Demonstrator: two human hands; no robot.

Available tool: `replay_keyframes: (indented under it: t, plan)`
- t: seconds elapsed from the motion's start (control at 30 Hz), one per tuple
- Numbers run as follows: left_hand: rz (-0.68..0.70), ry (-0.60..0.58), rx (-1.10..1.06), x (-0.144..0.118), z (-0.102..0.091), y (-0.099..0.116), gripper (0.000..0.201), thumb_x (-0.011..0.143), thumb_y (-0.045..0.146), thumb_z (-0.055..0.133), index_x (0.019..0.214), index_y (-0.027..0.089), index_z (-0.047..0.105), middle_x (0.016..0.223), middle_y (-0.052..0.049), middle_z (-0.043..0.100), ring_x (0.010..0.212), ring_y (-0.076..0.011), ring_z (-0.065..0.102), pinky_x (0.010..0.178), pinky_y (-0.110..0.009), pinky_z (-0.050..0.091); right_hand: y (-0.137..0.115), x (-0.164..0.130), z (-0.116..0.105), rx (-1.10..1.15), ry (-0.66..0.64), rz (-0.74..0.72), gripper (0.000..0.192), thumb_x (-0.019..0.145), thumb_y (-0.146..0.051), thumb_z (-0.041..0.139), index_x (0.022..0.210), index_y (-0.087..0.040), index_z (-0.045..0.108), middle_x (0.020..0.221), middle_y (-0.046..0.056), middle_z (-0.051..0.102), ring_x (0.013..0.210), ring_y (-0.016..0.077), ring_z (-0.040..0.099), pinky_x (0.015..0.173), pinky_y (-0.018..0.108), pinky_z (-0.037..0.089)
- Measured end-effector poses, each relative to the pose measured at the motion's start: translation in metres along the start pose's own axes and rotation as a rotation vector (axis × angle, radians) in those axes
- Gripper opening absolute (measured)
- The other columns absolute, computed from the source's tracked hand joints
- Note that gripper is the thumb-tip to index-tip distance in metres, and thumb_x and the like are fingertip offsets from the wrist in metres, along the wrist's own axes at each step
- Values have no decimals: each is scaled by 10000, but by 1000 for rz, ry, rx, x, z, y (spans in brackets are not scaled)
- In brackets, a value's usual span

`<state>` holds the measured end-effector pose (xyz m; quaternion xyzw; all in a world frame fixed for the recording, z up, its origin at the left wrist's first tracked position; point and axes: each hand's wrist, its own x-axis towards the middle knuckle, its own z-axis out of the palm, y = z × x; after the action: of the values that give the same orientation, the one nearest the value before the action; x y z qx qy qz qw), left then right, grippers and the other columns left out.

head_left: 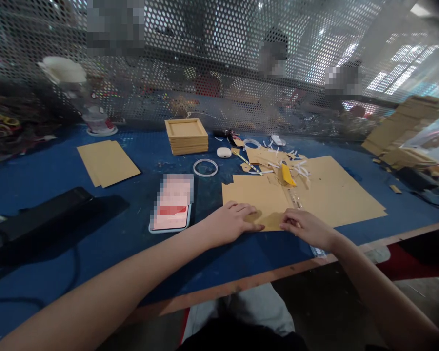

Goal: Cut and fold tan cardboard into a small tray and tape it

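Note:
My left hand (230, 222) rests flat on the near edge of a tan cardboard sheet (258, 197) on the blue table, fingers spread over it. Beside it my right hand (303, 226) pinches the same sheet's near corner where it meets a larger tan sheet (336, 192). A clear ruler (296, 197) lies along the seam between the two sheets. Just beyond it sits a yellow utility knife (287, 175) among white paper strips (300, 168).
A phone (171, 202) lies left of the sheets, with a tape ring (205, 167), a white earbud case (224, 152) and a stack of wooden frames (186, 135) behind. More tan sheets (108, 163) lie far left; a black device (40, 219) at the near left; cardboard stacks (406, 126) right. People sit beyond the perforated screen.

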<state>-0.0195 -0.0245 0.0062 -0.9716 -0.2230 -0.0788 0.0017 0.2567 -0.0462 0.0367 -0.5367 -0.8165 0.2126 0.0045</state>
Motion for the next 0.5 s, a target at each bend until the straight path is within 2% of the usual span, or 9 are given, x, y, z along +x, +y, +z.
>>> replay_keyframes:
  t: [0.1,0.27,0.37,0.5]
  plan:
    - [2,-56,-25,2,3,-2,430,989,214,371,1362,416,448,1491,-37,380,1345,-229,381,1061,-399,295,1,-4,7,-75,34,15,270,933,-406,461,811,-198,582,804,59,616,774,211,556,702,320,402]
    - [19,-102,-38,4,5,-4,463,976,200,375,1393,400,414,1508,-58,358,1360,-236,375,1073,-414,308,2,-11,19,-77,176,34,244,928,-407,481,822,-208,573,827,61,616,839,232,550,763,353,411]
    - [18,-118,-39,5,2,-3,476,974,185,375,1403,389,404,1517,-77,337,1374,-249,352,1076,-422,310,3,-14,26,12,274,47,215,889,-424,547,862,-214,587,840,53,617,848,231,560,778,363,430]
    - [-12,-136,-87,4,-2,-1,481,963,179,398,1398,385,414,1527,-81,309,1385,-264,329,1045,-425,352,12,-18,32,250,419,107,283,825,-476,620,914,-208,609,869,57,644,836,226,600,765,347,468]
